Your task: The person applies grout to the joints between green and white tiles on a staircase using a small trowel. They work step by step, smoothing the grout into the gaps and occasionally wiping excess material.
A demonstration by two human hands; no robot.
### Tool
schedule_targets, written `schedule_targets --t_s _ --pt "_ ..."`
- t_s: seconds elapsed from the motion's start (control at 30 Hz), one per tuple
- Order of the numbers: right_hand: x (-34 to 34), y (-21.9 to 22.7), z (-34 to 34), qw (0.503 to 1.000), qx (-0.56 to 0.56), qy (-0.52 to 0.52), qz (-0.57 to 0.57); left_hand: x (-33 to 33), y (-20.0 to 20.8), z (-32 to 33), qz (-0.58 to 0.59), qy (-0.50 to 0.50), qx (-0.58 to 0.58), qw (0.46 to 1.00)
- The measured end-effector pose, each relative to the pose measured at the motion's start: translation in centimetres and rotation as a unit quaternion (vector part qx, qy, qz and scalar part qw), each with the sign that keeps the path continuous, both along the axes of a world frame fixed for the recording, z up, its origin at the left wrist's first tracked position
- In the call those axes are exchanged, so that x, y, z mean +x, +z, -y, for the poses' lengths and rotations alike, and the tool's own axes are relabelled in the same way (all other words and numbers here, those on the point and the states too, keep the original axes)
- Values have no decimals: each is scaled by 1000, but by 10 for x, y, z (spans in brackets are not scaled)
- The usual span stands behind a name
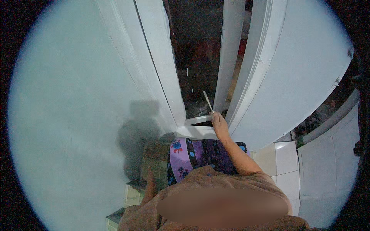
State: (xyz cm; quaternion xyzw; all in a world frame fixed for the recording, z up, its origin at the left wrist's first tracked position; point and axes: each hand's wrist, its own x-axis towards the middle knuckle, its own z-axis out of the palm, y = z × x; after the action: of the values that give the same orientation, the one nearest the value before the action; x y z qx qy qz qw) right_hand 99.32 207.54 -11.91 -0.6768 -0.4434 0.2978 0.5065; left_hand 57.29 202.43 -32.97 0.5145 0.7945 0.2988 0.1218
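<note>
My right hand (219,122) is closed around the lower end of a slim, pale stick-like tool (208,101). The tool points up and away from me, in front of the dark glass pane (196,73) of a narrow window. White-painted frame bars (227,50) surround the glass, and my right hand is close to the frame's lower corner. Whether the tool's tip touches the glass I cannot tell. My left arm hangs down at my side by the wall; the end of it, my left hand (150,176), is dim, and its fingers cannot be made out.
A pale wall (77,96) fills the left side, with my shadow on it. At right a white panel (296,69) stands out from the frame. A purple flowered cloth (208,154) lies below the sill (196,132). Light floor tiles (287,156) show at lower right.
</note>
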Motion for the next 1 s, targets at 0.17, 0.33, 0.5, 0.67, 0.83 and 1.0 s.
schedule_targets --t_s 0.17,0.33,0.5,0.67,0.83,1.0 --pt "10 11 -28 986 161 -22 31 126 120 -104 241 -202 160 936" --pt "-11 12 -64 985 122 47 -111 249 213 -142 366 -350 122 854" --pt "-33 14 -92 987 132 27 -92 298 236 -183 499 -332 132 789" --pt "-45 8 -89 985 82 49 -144 304 230 -198 527 -344 142 764" --pt "-49 1 -95 983 171 23 -70 314 224 -204 542 -317 145 765" --pt "-48 -13 -103 982 168 15 -80 318 214 -209 528 -316 169 770"
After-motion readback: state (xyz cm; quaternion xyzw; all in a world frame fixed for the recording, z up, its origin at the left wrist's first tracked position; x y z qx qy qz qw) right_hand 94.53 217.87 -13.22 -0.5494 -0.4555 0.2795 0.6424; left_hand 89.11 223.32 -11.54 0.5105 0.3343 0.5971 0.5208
